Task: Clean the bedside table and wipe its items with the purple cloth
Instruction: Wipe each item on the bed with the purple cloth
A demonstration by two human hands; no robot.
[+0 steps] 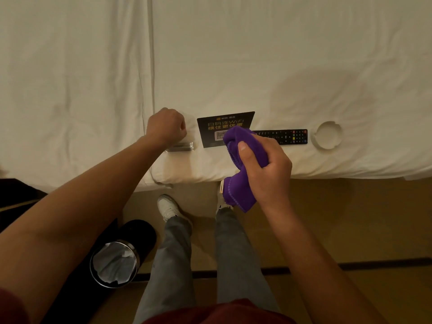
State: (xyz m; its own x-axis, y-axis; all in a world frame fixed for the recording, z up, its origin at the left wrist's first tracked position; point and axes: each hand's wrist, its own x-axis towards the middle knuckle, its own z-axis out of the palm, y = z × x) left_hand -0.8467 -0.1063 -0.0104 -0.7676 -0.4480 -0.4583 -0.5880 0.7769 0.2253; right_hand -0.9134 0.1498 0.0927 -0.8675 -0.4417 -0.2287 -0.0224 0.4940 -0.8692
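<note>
My right hand (264, 164) grips the bunched purple cloth (238, 169) just above the near edge of the white bed (257, 54), over the lower right corner of a black WiFi sign card (222, 127). My left hand (167, 126) is closed in a fist on the sheet left of the card, touching a clear acrylic stand (180, 146); I cannot tell whether it grips the stand. A black remote control (285, 136) lies right of the card. Further right sits a white ashtray (328, 135).
A round metal waste bin (114, 263) with a plastic liner stands on the floor at lower left, beside a dark piece of furniture (14, 197). My legs and white shoes (168, 206) are on the tan floor next to the bed.
</note>
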